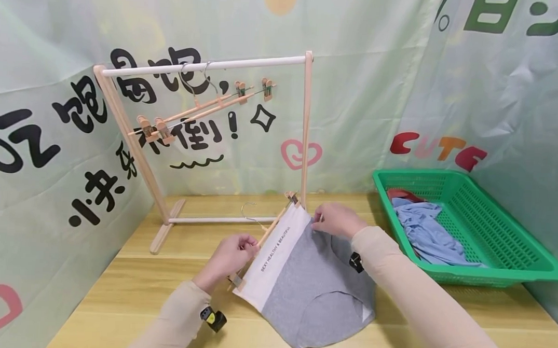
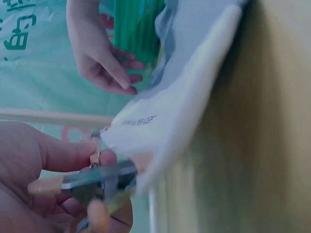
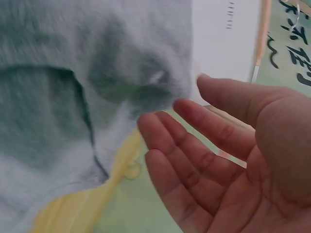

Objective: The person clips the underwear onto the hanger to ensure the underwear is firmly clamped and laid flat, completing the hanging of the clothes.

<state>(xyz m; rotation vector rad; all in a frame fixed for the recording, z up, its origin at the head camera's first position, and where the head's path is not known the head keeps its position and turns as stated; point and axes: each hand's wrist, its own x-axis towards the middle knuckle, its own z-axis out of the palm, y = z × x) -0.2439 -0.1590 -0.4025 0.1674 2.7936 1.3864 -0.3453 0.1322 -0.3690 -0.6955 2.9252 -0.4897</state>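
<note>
A pair of grey underpants (image 1: 321, 269) with a white printed waistband (image 1: 275, 254) hangs by that band from a wooden clip hanger (image 1: 271, 229). My left hand (image 1: 231, 255) pinches the hanger's bar between thumb and fingers. In the left wrist view, a clip (image 2: 102, 179) beside that hand grips the waistband. The far clip (image 1: 293, 197) holds the band's other end. My right hand (image 1: 340, 220) is beside the upper side edge of the underpants. In the right wrist view its fingers (image 3: 194, 160) are loosely bent and apart, with nothing between them.
Behind stands a wooden rack (image 1: 305, 123) with a white top rail (image 1: 246, 63), where two clip hangers (image 1: 207, 108) hang. At the right, a green plastic basket (image 1: 514, 241) holds blue cloth (image 1: 421, 227) and dark red cloth (image 1: 402, 194). Printed curtains surround the wooden table (image 1: 128, 302).
</note>
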